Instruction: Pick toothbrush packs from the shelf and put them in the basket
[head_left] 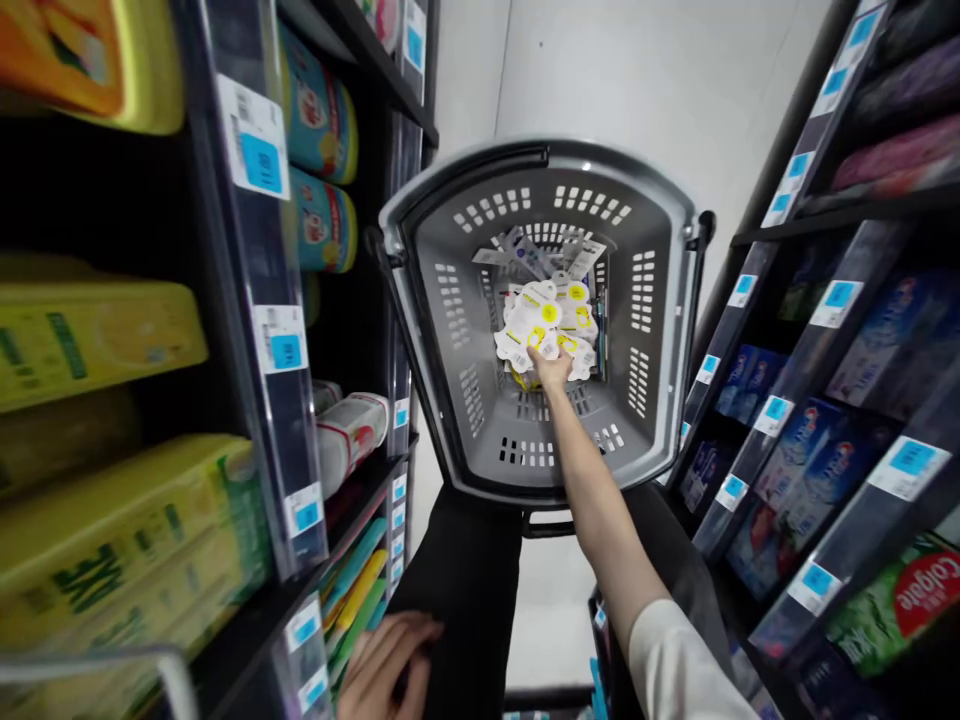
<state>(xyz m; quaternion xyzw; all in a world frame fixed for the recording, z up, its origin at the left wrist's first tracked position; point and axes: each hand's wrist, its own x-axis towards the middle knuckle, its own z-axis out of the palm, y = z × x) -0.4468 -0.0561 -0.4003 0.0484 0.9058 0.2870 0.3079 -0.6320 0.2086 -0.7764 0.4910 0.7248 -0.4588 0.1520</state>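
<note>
My right hand (551, 368) reaches down into a grey shopping basket (457, 440). Its thumb and fingers are closed on the near edge of a white scalloped card pack (529, 325) with yellow print. Similar white card packs (579, 318) lie beside and under it, overlapping in the basket. Behind them rest several clear narrow packs (529, 252), their contents too small to name. My left hand (390, 665) hangs at the bottom edge near my left leg, fingers loosely bent, a gap showing before the thumb, nothing visible in it.
Shelves flank the basket closely. On the left stand yellow packs (112, 560) and blue tubs with yellow lids (322, 225); on the right, boxed toothpaste (900, 600). Price tags (259, 145) line the shelf edges. The basket's black handle (697, 300) is folded down around the rim.
</note>
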